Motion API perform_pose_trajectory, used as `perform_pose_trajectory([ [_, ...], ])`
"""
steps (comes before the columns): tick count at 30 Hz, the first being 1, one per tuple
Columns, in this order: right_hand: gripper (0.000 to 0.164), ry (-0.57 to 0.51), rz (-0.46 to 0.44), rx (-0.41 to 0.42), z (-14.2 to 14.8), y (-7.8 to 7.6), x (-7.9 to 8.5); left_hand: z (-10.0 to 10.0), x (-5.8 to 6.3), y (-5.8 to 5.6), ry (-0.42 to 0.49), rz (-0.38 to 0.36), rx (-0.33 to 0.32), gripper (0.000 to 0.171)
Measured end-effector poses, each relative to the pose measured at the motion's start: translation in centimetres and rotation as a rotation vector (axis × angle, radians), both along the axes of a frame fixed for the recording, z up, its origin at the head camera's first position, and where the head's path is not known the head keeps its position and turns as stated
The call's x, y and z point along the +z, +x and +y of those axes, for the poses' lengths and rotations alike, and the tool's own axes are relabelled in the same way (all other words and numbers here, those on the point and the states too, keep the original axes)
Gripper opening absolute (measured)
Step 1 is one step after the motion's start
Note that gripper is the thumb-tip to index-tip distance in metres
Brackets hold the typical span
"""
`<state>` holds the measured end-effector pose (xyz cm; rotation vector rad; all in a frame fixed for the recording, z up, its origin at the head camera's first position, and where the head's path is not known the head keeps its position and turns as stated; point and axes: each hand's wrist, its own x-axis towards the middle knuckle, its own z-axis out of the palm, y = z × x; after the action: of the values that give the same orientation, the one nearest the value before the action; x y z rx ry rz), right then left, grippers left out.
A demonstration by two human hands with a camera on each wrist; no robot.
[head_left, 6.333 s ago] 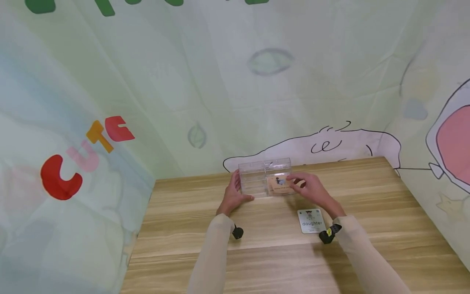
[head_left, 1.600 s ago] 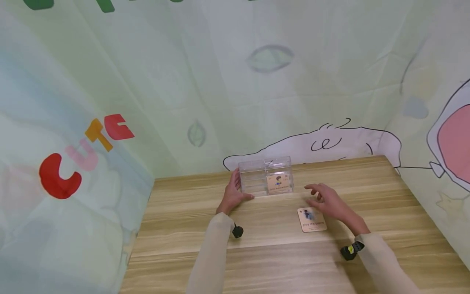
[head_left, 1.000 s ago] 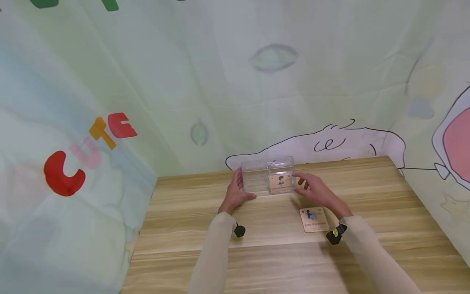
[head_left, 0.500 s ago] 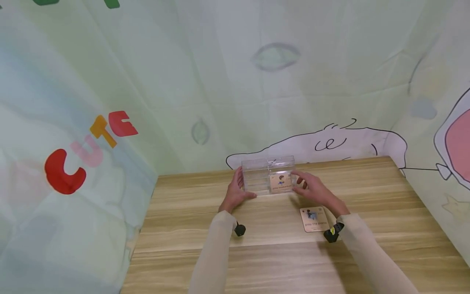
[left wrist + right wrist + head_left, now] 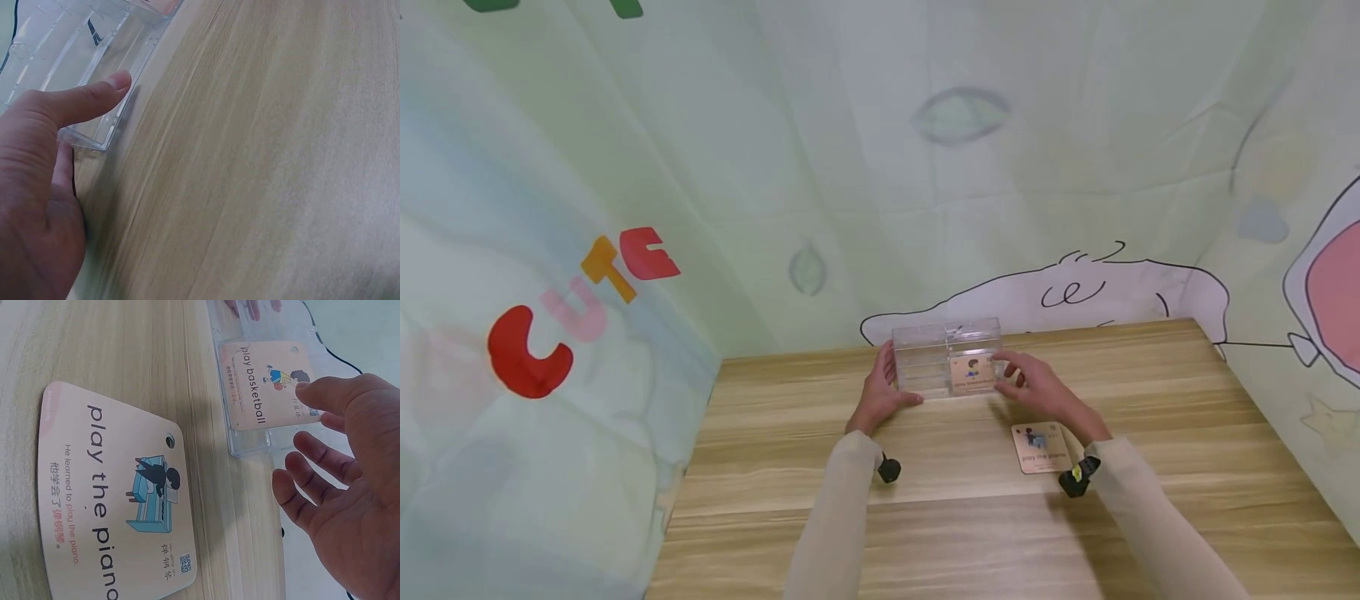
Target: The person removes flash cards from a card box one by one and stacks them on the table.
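A pale green printed fabric backdrop (image 5: 850, 167) is hanging behind the bench (image 5: 775, 458), whose wood-grain top is showing long light-brown streaks. Near the rear edge, a clear, hard plastic organizer (image 5: 921, 335) is standing, its thin walls dividing it into two columns of stepped compartments; the front compartment on the right is holding the "play basketball" card (image 5: 256, 387), leaning face out.

The left hand (image 5: 877, 396) is gripping the organizer's left end, thumb lying over the front edge, fingers reaching along the side. The right hand (image 5: 1037, 387) is hovering at the right end, one digit overlapping the basketball card's upper corner and the other fingers bending loosely; whether they are pinching it, I cannot tell.

The "play the piano" card (image 5: 1041, 447) is lying face up in front of the organizer's right end. Pale pink with rounded corners, it is showing a dark-haired figure at a blue piano, black and red lettering, a small hole and a QR code.
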<state>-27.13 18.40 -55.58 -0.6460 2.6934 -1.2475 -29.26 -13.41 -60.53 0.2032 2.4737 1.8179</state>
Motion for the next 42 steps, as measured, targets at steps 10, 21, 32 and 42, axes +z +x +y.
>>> perform_pose_trajectory([
  [10, 0.049, -0.021, 0.043, -0.017, 0.1, 0.4, -0.4, 0.0, -0.1, 0.0, 0.015, 0.002, 0.007, 0.120],
  [21, 0.043, -0.039, 0.042, -0.034, 0.1, 0.6, -0.4, -0.1, 0.2, 0.0, 0.029, 0.003, 0.002, 0.122],
  [32, 0.043, -0.046, 0.037, -0.021, -0.1, 0.5, -0.5, 0.0, 0.5, 0.1, 0.020, -0.014, 0.008, 0.120],
  [42, 0.032, -0.075, 0.051, 0.031, -0.3, 0.4, -1.1, 0.1, 0.6, 0.0, 0.050, -0.007, -0.011, 0.122],
])
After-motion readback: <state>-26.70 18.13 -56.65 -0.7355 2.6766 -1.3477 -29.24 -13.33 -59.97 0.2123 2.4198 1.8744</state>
